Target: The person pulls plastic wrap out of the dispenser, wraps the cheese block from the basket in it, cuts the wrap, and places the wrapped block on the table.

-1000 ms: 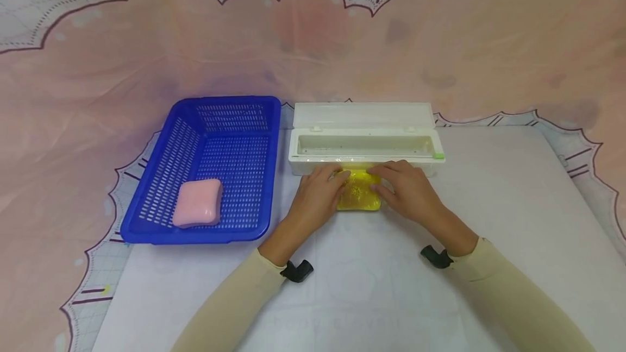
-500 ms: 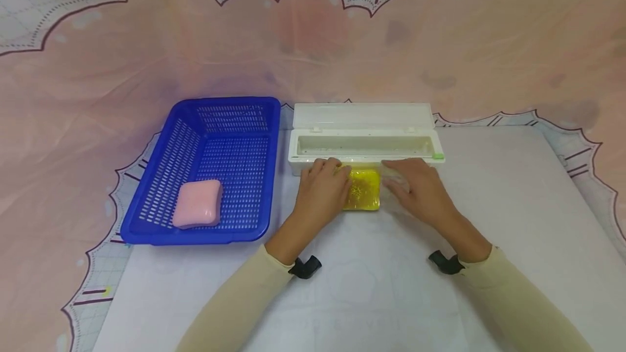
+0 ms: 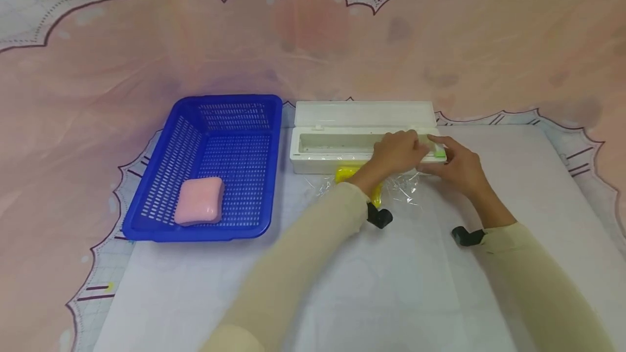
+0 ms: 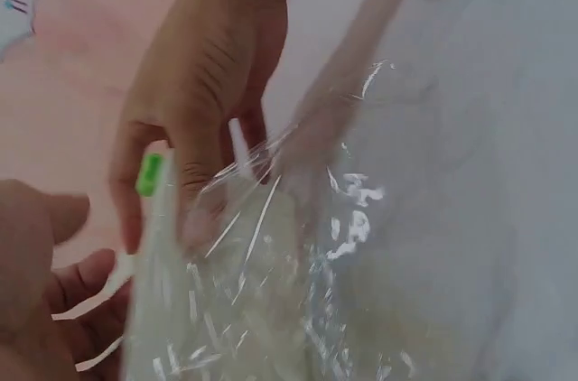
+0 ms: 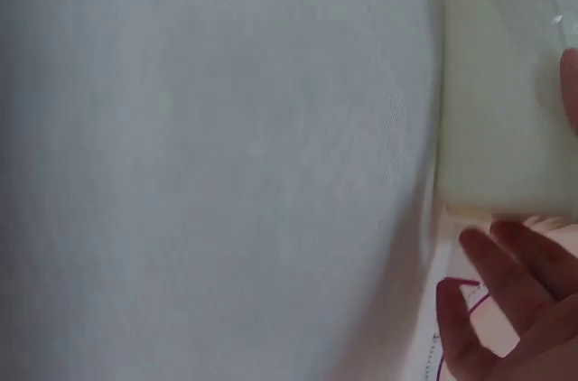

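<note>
A white cling film dispenser point(image 3: 315, 166) stands at the back with its lid point(image 3: 364, 114) raised. My right hand point(image 3: 455, 166) holds its right end, thumb in front and fingers behind, by the green slider point(image 4: 150, 173). My left hand point(image 3: 397, 152) reaches over the trough, close to that slider. In the left wrist view, its fingers point(image 4: 90, 282) are loosely bent beside the dispenser. Clear film point(image 3: 406, 186) runs down from the dispenser's front. It spreads around a yellow see-through bar point(image 3: 345, 173) like soap, partly hidden by my left wrist.
To the left stands a blue plastic basket point(image 3: 200, 235) with a pink bar of soap point(image 3: 199, 201) in it. A white cloth point(image 3: 415, 297) covers the table, and a patterned peach cloth point(image 3: 313, 53) hangs behind.
Both hands have left the yellow bar and moved right and back to the dispenser's right end. My left forearm now crosses in front of the bar.
</note>
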Tool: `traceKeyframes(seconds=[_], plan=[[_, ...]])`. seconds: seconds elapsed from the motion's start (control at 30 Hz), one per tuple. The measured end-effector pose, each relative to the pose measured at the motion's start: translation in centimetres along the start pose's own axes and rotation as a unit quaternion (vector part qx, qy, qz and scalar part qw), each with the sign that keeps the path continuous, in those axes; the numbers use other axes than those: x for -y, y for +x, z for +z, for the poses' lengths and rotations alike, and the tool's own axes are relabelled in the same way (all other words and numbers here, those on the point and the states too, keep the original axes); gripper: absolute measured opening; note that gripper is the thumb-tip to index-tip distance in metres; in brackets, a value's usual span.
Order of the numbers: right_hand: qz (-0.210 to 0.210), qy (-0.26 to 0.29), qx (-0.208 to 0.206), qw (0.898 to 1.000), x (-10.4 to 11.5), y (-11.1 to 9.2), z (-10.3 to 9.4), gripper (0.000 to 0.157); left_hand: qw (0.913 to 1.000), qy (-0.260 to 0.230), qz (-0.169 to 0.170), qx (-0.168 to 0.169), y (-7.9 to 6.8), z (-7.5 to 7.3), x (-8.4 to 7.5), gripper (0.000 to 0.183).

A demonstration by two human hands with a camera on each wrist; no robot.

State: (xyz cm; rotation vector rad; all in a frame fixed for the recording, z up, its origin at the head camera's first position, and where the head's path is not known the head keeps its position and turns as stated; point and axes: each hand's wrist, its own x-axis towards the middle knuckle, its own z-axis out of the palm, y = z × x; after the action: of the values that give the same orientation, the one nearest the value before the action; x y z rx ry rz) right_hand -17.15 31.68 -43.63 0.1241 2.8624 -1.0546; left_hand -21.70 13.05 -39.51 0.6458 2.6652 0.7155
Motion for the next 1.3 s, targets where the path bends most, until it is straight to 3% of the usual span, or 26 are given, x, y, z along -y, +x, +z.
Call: traceKeyframes(seconds=[0.1, 0.27, 0.47, 0.73, 0.93, 1.3], plan=[[-0.024, 0.002, -0.022, 0.999, -0.6, 0.4, 0.2, 0.079, 0.9985, 0.034, -0.042, -0.01, 1.3, 1.3, -0.8, 0.052], [-0.041, -0.005, -0.039, 0.998, -1.2, 0.6, 0.0, 0.067, 0.9902, 0.083, -0.092, -0.064, 2.1, 3.2, -1.7, 0.069], [-0.031, -0.002, -0.025, 0.999, -0.9, 0.8, -0.3, 0.069, 0.9829, 0.074, -0.141, -0.094, 2.2, 3.4, -2.2, 0.073], [-0.015, -0.011, -0.013, 1.0, -0.6, 0.6, -0.5, 0.07, 0.9817, 0.062, -0.146, -0.105, 1.8, 3.6, -2.2, 0.076], [0.009, -0.011, 0.008, 1.0, -0.7, 0.4, -0.4, 0.074, 0.9823, 0.06, -0.152, -0.092, 1.4, 3.3, -2.5, 0.071], [-0.002, -0.013, 0.009, 1.0, -0.6, 0.5, -0.4, 0.078, 0.982, 0.056, -0.167, -0.068, 1.5, 2.9, -2.4, 0.067]])
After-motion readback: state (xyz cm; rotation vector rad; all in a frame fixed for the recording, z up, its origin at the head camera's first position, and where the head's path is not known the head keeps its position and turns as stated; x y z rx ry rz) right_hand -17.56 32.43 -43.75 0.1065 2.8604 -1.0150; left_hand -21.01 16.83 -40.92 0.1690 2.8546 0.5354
